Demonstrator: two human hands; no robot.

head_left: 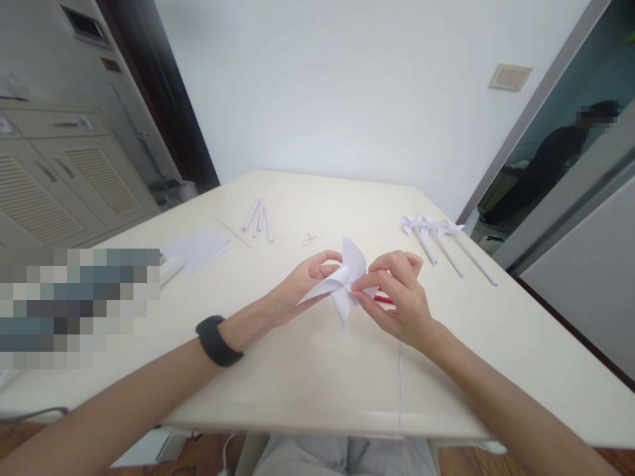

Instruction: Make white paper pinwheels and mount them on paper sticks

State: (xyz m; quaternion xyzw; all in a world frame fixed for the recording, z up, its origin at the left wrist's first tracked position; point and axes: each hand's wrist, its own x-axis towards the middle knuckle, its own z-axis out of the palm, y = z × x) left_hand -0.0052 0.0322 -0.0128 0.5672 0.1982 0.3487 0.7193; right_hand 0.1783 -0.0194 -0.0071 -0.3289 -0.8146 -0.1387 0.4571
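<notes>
A white paper pinwheel [351, 259] is held above the table between my two hands, its curved blades spread out. My left hand [317, 271] grips it from behind and the left, with some fingers hidden by the blades. At the pinwheel's centre, the thumb and fingertips of my right hand [399, 291] pinch together; whatever tiny thing sits between them is too small to make out. A red stick-like object [383, 299] shows partly behind my right hand, mostly hidden. On my left wrist is a black band [218, 340].
Several rolled paper tubes [259, 217] lie at the back left, near paper sheets [198, 250] and a thin stick [233, 231]. Small pieces [310, 239] lie mid-table. Pinwheels on sticks [449, 248] rest at the right. A wall [347, 86] borders the table [297, 383]; another person [550, 158] is beyond the doorway.
</notes>
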